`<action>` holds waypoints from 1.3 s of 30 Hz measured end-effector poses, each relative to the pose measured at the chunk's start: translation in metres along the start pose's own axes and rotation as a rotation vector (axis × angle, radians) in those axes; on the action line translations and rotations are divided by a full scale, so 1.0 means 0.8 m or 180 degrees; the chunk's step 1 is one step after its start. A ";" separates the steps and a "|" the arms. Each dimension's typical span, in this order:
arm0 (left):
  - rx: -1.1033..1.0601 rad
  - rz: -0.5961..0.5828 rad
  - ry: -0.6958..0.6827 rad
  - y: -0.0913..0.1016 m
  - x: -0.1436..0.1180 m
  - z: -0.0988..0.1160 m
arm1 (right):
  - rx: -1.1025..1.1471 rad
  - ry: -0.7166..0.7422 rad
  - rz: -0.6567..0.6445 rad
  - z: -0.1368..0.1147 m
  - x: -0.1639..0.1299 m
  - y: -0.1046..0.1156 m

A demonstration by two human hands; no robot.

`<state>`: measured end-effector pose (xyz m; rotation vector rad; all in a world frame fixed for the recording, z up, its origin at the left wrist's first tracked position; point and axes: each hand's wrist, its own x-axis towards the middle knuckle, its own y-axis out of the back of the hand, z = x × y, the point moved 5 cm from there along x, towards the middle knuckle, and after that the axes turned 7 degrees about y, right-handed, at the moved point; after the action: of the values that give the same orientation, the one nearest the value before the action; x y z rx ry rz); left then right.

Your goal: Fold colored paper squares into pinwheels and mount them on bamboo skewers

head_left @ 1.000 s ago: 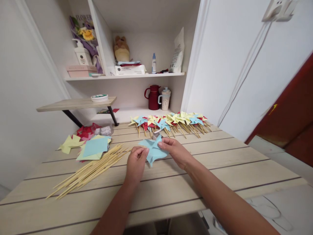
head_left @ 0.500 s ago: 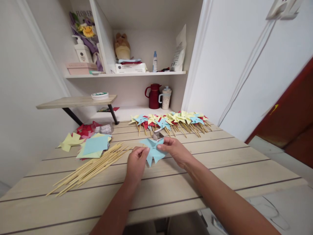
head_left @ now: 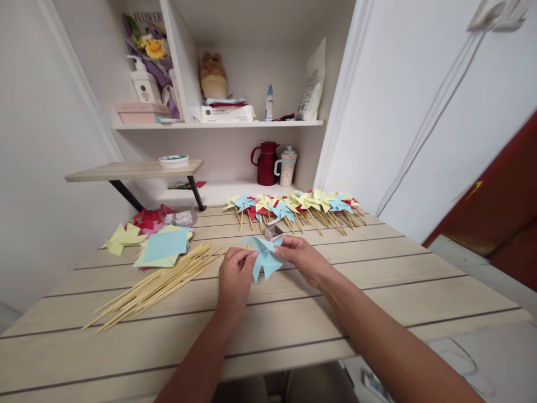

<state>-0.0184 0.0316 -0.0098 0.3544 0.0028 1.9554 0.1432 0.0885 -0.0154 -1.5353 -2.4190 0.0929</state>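
Observation:
A light-blue paper pinwheel (head_left: 265, 259) is held up just above the table, between both hands. My left hand (head_left: 237, 275) pinches its left side between thumb and fingers. Its right blade is gripped by my right hand (head_left: 300, 258), thumb in front and fingers behind. Right behind the paper sits a small grey and white object, perhaps a tape roll (head_left: 272, 230). Left of my hands lie a bundle of thin wooden sticks (head_left: 163, 286) and a stack of square paper sheets (head_left: 166, 246) with a blue one on top.
Several finished pinwheels on sticks (head_left: 293, 208) lie in a row along the table's back. A yellow cut paper (head_left: 122, 239) and a clear plastic box (head_left: 184, 217) are at the left, near a small raised shelf (head_left: 134, 169). A red jug (head_left: 267, 163) and a cup (head_left: 287, 169) stand behind.
The right blade of the blue paper has been bent inward toward the middle by my right hand. My left hand keeps its pinch. The view has shifted slightly.

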 end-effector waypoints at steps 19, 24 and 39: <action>-0.1144 -0.0670 0.0997 -0.027 -0.021 -0.001 | 0.0069 -0.0195 0.0095 0.006 -0.002 -0.009; -0.1558 -0.0259 0.1014 -0.018 -0.018 -0.005 | -0.0052 0.0124 0.0176 0.003 0.000 -0.008; -0.1781 0.0025 0.1298 -0.008 -0.013 -0.020 | -0.0303 0.0789 0.0559 -0.015 -0.004 -0.004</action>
<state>-0.0124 0.0271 -0.0285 -0.4114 -0.2756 1.9117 0.1450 0.0831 -0.0039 -1.6883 -2.1223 -0.1709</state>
